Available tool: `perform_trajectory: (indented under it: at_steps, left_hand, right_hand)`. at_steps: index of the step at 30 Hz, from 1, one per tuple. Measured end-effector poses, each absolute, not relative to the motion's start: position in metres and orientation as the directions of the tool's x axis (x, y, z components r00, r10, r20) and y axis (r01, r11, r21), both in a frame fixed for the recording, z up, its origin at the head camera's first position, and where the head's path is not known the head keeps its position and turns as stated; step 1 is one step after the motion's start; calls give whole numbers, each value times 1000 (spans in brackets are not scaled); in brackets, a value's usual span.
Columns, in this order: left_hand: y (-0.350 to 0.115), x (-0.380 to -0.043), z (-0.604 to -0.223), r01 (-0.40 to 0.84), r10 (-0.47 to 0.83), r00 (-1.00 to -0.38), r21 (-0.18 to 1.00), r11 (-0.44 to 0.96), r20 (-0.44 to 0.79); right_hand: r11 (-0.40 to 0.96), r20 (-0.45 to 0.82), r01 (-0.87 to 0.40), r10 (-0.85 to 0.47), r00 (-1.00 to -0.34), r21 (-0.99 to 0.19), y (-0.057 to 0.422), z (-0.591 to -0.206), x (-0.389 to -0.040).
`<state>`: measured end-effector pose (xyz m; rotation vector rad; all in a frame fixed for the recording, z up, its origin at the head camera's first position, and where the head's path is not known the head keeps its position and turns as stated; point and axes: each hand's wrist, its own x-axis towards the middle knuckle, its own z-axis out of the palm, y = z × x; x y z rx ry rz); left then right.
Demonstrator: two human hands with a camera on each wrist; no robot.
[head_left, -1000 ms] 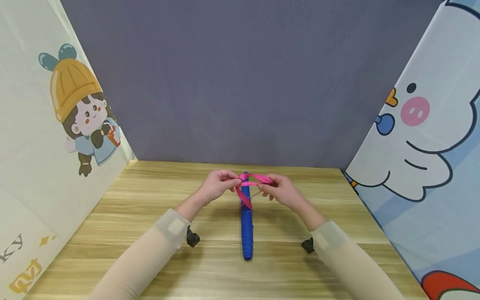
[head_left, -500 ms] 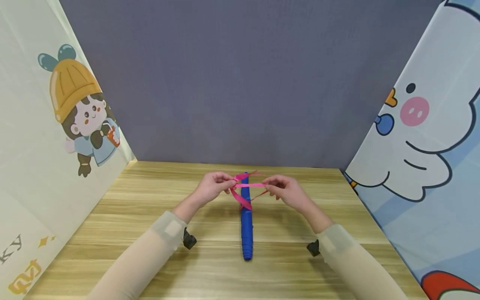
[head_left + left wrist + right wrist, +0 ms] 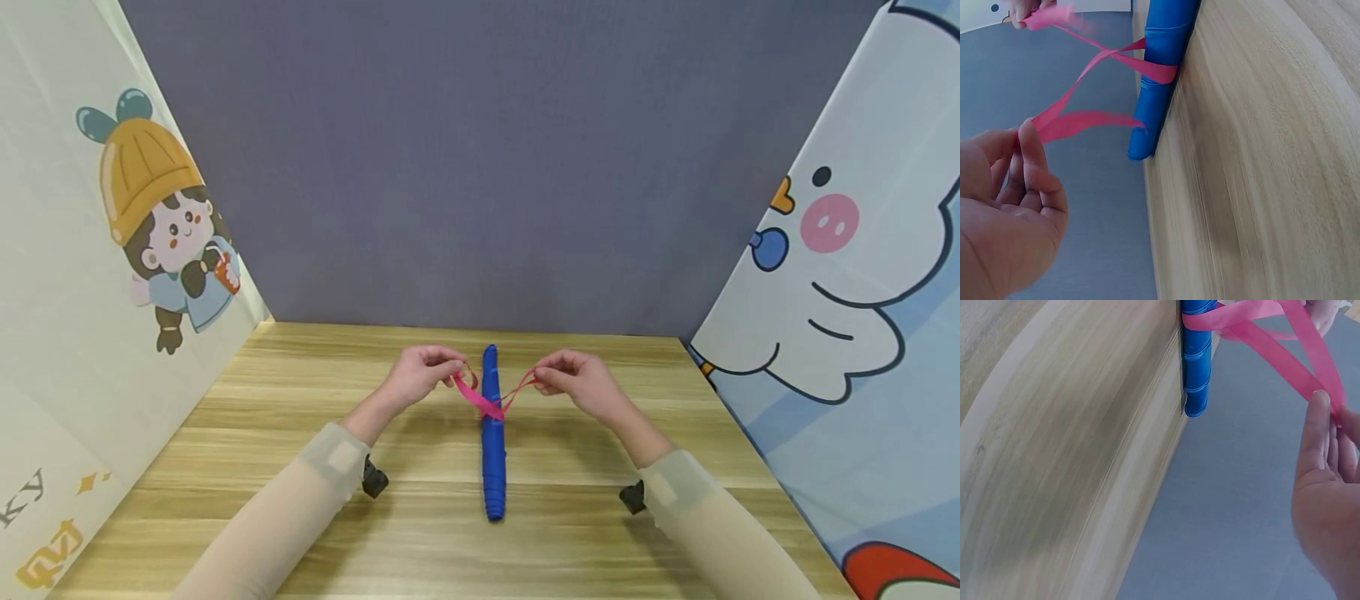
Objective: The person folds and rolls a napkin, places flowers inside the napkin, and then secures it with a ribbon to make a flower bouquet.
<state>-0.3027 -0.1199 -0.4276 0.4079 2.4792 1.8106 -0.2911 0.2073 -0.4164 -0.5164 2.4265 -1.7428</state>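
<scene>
A long blue roll (image 3: 493, 467), tapered at its far end, lies lengthwise on the wooden table. A pink ribbon (image 3: 480, 402) passes round it about a third of the way from the far end. To the left of the roll, my left hand (image 3: 422, 377) pinches one part of the ribbon between thumb and fingertips, and a piece trails from the pinch in the left wrist view. On the other side, my right hand (image 3: 581, 383) pinches ribbon that runs doubled, like a narrow loop, in the right wrist view. Both hands are raised above the table.
The wooden table (image 3: 420, 533) extends around the roll. A grey-purple panel (image 3: 480, 167) stands behind it. Printed cloth walls flank it, a cartoon child (image 3: 180, 225) on the left and a white cartoon animal (image 3: 847, 250) on the right.
Both hands have moved farther apart. The strand that stretched straight between them above the roll has come apart, and each hand holds its own part, sloping down to the roll.
</scene>
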Motion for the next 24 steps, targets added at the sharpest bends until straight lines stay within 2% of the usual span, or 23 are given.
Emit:
perform_trajectory:
  at_steps: [9,18,24]
  left_hand:
    - [-119,-305,-431,244,325,-936,915,322,135]
    - [-119,-306,-433,250,307,-940,913,323,149]
    - [-126,-303,-435,266,267,-951,857,442,157]
  right_hand:
    - [207,129,-209,-341,-931,-956,204,-411,-290]
    - [212,103,-185,-347,-932,-960,202,-408,-288]
    - [217,125,-192,-291,-949,-957,205,-408,-289]
